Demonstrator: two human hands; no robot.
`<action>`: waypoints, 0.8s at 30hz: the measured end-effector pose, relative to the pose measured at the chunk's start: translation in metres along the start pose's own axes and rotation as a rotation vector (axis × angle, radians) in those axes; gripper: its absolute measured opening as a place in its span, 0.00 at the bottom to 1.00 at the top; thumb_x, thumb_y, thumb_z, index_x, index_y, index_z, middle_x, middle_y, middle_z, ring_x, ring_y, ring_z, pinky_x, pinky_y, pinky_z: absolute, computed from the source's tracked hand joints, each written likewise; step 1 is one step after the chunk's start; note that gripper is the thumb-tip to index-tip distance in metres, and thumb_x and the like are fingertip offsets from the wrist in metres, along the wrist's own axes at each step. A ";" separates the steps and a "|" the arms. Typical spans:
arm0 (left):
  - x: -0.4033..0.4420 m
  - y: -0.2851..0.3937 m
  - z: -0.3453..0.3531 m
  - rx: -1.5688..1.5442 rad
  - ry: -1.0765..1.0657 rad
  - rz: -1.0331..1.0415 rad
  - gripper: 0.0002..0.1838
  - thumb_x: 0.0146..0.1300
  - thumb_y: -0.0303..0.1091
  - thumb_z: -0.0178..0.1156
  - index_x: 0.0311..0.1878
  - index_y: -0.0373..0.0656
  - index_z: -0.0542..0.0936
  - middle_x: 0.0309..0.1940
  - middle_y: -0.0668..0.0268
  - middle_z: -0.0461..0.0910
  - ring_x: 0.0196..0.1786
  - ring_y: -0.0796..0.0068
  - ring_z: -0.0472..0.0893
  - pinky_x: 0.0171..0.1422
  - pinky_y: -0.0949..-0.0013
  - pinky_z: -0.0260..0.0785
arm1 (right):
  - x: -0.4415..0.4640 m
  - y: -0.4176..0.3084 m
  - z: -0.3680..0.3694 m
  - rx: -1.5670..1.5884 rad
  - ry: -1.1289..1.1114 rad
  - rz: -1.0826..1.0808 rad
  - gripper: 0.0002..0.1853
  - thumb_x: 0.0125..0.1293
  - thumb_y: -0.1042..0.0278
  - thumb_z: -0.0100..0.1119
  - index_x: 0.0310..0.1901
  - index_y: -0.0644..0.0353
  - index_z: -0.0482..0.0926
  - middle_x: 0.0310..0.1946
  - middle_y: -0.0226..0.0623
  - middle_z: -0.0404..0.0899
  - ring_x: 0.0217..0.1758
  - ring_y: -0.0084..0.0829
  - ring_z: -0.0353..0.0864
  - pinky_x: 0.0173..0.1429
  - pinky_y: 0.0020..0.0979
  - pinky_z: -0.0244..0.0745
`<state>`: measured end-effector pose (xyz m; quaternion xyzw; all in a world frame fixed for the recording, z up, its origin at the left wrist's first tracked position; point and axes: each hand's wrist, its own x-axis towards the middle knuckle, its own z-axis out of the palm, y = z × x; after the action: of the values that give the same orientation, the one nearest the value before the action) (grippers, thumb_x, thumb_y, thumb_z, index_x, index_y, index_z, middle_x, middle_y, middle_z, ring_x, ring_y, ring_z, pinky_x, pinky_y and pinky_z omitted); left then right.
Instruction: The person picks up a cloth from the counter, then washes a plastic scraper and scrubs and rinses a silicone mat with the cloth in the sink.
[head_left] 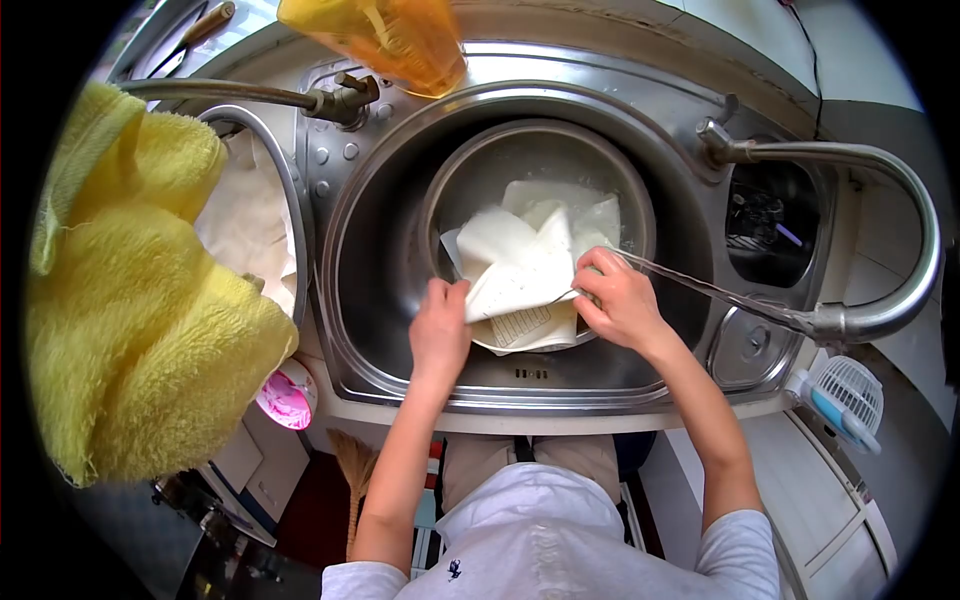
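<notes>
A wet white cloth (520, 260) with a printed patch near its lower edge is bunched in a round metal basin (437, 200), part of it lying in water. The basin stands in the steel sink (385, 300). My left hand (440, 325) is closed on the cloth's left edge. On the other side, the fingers of my right hand (612, 295) pinch the cloth's right edge. From the curved faucet (900, 180) a thin stream of water (700, 285) runs to the basin beside my right hand.
A yellow towel (150, 320) hangs close on the left, before a metal bowl (303, 225) with pale cloth or paper inside. Behind the sink stands an orange container (400, 45); a second faucet (345, 100) is at the back left. A small white fan (845, 395) sits at right.
</notes>
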<state>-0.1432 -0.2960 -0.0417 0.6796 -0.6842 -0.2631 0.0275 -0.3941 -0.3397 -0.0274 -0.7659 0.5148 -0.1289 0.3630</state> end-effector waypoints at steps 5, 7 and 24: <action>0.021 0.006 -0.003 -0.236 0.191 0.069 0.18 0.47 0.17 0.57 0.42 0.45 0.77 0.50 0.63 0.75 0.56 0.56 0.73 0.57 0.60 0.69 | -0.013 -0.011 -0.038 0.385 -0.215 0.040 0.06 0.54 0.69 0.61 0.32 0.61 0.78 0.37 0.34 0.74 0.43 0.33 0.76 0.43 0.31 0.70; 0.025 -0.003 0.005 -1.043 -0.025 0.025 0.13 0.52 0.20 0.59 0.41 0.44 0.76 0.47 0.65 0.78 0.58 0.62 0.73 0.59 0.62 0.67 | -0.021 -0.002 -0.053 0.652 -0.238 0.009 0.06 0.54 0.72 0.62 0.29 0.63 0.75 0.37 0.34 0.73 0.43 0.31 0.75 0.48 0.29 0.68; 0.043 0.035 0.059 -1.365 -0.629 -0.646 0.26 0.72 0.51 0.47 0.59 0.37 0.71 0.47 0.62 0.79 0.48 0.76 0.78 0.53 0.69 0.70 | 0.012 0.045 -0.030 -0.161 0.350 0.301 0.22 0.54 0.64 0.67 0.51 0.56 0.74 0.46 0.42 0.73 0.46 0.46 0.76 0.49 0.38 0.73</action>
<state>-0.2021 -0.3196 -0.0922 0.5712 -0.1195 -0.7952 0.1648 -0.4374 -0.3726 -0.0394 -0.6731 0.6868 -0.1626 0.2209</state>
